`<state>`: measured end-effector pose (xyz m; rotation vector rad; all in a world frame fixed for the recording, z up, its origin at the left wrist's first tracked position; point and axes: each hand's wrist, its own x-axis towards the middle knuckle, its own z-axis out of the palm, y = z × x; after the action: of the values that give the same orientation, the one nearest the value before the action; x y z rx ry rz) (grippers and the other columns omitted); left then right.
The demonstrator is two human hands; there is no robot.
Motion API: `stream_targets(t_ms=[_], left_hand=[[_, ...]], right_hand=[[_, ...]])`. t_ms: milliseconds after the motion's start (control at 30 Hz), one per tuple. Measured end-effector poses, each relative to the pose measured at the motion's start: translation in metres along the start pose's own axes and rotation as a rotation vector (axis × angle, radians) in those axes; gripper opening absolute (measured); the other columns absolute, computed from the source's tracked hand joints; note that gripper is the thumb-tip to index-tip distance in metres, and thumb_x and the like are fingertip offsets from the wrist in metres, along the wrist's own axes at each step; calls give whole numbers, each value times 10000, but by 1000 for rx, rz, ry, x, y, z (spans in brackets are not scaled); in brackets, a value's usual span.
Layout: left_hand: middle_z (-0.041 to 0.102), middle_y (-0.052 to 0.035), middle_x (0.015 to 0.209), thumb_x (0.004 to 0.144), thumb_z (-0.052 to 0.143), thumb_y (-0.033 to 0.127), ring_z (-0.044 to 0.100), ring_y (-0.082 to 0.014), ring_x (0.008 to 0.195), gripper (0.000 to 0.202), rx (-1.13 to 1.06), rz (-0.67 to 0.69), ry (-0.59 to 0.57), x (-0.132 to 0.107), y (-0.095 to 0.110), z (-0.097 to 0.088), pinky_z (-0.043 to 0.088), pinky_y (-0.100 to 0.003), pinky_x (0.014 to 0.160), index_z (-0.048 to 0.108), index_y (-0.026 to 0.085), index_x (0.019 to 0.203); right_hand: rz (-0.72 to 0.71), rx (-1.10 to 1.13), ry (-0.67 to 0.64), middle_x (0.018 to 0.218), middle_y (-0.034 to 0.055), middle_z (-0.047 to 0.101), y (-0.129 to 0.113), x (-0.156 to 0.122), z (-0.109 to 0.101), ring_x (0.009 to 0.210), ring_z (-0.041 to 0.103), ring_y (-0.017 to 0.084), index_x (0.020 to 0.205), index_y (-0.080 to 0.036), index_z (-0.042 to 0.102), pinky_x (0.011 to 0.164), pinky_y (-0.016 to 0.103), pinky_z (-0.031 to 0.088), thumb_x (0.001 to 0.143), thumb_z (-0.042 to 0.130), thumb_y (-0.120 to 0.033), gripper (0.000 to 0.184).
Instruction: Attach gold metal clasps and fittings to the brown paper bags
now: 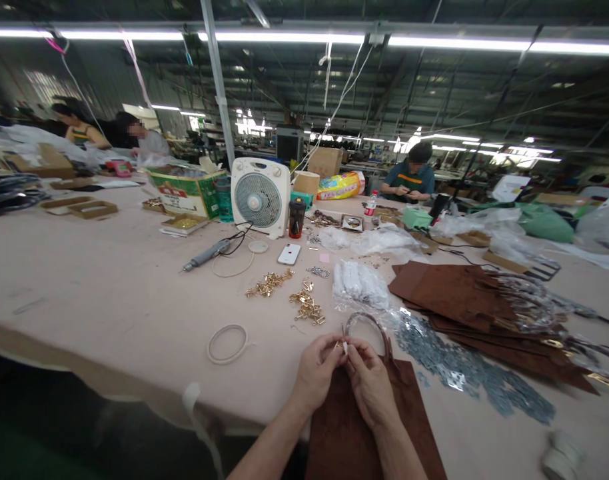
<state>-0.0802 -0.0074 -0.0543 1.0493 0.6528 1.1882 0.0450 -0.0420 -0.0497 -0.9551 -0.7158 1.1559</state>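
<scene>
A brown bag [408,393] lies at the table's front edge, its looped handle [379,325] arching away from me. At the left end of that handle the fingertips of both hands meet. My left hand [315,370] is closed in a pinch there, with a glint of gold metal by its fingertips. My right hand [370,383] is closed too, pinching a small white piece [345,348] whose kind I cannot make out. Fingers hide most of the spot they work on. Gold clasp-like fittings [308,307] lie in a loose pile just beyond my hands.
Flat grey metal pieces [449,360] spread to the right, beside stacked brown bags [454,293]. A tape roll [228,343] lies left. Farther back are an electric screwdriver [204,255], a phone [289,254] and a fan [261,197]. A co-worker [412,175] sits across the table.
</scene>
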Motion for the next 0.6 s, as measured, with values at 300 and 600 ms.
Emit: stream_targets(t_ms=[300, 600], left_hand=[[765, -133, 1157, 839, 831, 477, 732, -283, 1074, 499, -59, -33, 40, 2, 2, -1, 626, -409, 981, 750, 124, 1182], [762, -143, 1162, 842, 812, 496, 743, -289, 1058, 503, 19, -27, 76, 1, 1, -2, 630, -430, 977, 751, 120, 1171]], right_hand=[[-328, -533, -18, 1246, 93, 733, -4, -2, 2, 1186, 662, 266, 1164, -241, 804, 1058, 399, 522, 947, 687, -448, 322], [-477, -726, -11, 1182, 102, 747, -2, -2, 1, 1099, 699, 255, 1146, -241, 801, 1013, 396, 548, 999, 618, -403, 286]])
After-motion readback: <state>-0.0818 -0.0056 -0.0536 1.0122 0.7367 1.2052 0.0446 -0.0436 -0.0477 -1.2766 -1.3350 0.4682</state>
